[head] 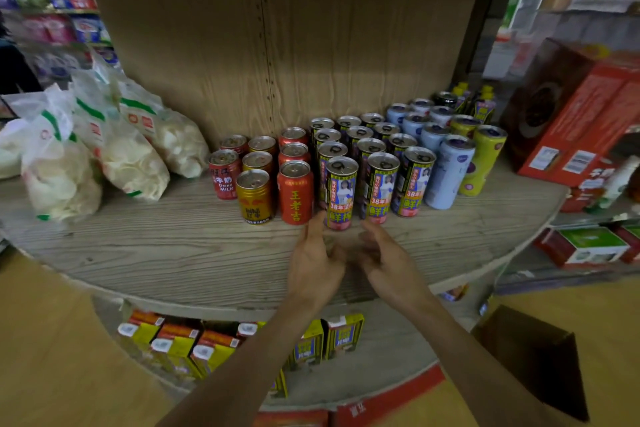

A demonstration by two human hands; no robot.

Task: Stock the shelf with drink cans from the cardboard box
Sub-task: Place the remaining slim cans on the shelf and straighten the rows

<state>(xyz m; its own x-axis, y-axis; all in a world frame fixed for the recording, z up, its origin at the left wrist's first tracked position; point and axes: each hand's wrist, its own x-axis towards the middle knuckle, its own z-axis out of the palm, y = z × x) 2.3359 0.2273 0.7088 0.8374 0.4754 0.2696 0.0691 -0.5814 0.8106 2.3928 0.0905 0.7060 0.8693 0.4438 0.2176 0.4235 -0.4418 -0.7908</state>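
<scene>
Wide wooden shelf (138,253) under a cardboard back panel (277,38). At lower right, a brown cardboard box (533,357), flap up, inside hidden in shadow. On the left of the shelf, bags of white crackers (114,149). Centre to right, drink cans in rows: tall black-and-yellow cans (379,184) in three files, pale blue cans (446,170) and yellow ones (483,159) beyond, short red (295,192) and gold cans (254,196) to the left. Front can (341,192) of the left file standing upright on the shelf. Left hand (317,263) just below it, fingers loosely spread, index tip touching or nearly touching the base; hard to say which. Right hand (388,263) beside, fingers slightly curled and apart, holding nothing.
</scene>
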